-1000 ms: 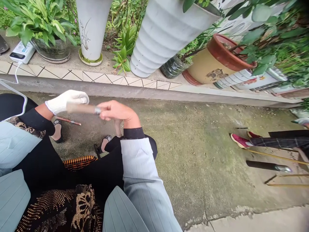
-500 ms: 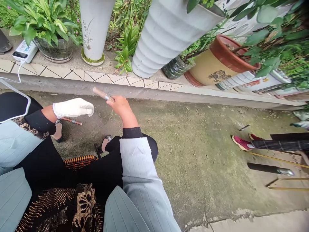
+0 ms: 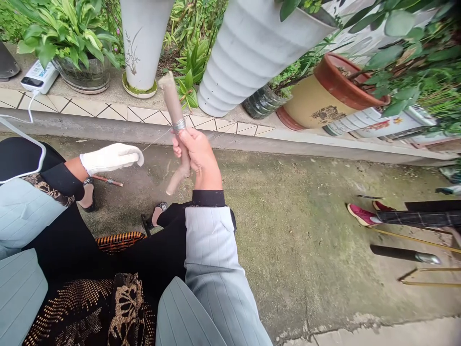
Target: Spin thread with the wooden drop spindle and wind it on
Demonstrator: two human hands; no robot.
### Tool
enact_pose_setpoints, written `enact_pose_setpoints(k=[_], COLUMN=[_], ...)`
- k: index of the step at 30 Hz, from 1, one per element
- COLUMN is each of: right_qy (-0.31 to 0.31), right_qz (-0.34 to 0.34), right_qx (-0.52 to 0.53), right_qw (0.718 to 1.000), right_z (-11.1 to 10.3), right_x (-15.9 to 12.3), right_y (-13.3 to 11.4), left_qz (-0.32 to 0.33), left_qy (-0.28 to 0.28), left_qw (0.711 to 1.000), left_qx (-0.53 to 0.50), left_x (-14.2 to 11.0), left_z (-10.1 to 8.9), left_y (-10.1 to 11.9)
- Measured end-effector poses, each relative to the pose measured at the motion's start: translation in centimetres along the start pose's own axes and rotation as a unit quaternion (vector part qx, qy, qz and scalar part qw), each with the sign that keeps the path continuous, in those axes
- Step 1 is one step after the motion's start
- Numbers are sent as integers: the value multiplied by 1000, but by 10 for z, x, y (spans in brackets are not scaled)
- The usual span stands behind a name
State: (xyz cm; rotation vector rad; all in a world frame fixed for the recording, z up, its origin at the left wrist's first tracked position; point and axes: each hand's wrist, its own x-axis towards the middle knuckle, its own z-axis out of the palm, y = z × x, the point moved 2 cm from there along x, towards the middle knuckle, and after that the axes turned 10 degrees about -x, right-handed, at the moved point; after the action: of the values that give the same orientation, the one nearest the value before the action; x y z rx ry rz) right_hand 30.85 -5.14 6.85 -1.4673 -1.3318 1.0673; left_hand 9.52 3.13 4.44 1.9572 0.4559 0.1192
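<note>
Forked wooden stick held upright as thread runs to gloved hand

Seated on a low spot at a concrete path, a person grips the stick in a bare right hand, fingers wrapped closed around the shaft just below a metal band. The stick leans slightly, its forked lower end angling out under the hand, above the person's right sandal. A thin thread runs in a straight line from near the band to the left hand, which wears a white knit glove, its fingers drawn narrowly together at the thread's end. Below that glove, a short rod with a reddish shaft lies on the ground beside the left sandal.

Beyond the hands, the stick's top stands against a tiled kerb, in line with a white painted vase and a ribbed white planter on the ledge. To the right, open concrete stretches well apart from the hands to a co-worker's red shoe and checked trouser leg, with a dark metal-tipped rod lying near them.
</note>
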Motion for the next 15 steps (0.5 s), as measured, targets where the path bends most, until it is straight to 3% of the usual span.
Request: enact_pose_setpoints(k=[1,3,7,10,12,13,15], right_qy=[50,93,89,77,29,-23,-193], right_qz=[19,62,119,129,130,133,143], right_qx=[0,-29,-190,-369,-453,-474,-457], right_qw=[999,993,970,917,882,870,856], right_z=[-4,-4,5,11,17,21,32], right_x=[3,9,18,19,17,16,11], right_y=[4,16,36,36,35,35,36], left_qz=[4,13,10,26,39,41,42], left_qy=[-6,-24,-65,-80,-80,-76,-67], left_qw=[1000,1000,998,995,992,991,986], left_qx=[-3,3,20,49,85,106,146], left_x=[0,0,1,3,3,3,2], left_z=[2,6,11,11,9,7,2], left_y=[1,4,9,12,12,11,8])
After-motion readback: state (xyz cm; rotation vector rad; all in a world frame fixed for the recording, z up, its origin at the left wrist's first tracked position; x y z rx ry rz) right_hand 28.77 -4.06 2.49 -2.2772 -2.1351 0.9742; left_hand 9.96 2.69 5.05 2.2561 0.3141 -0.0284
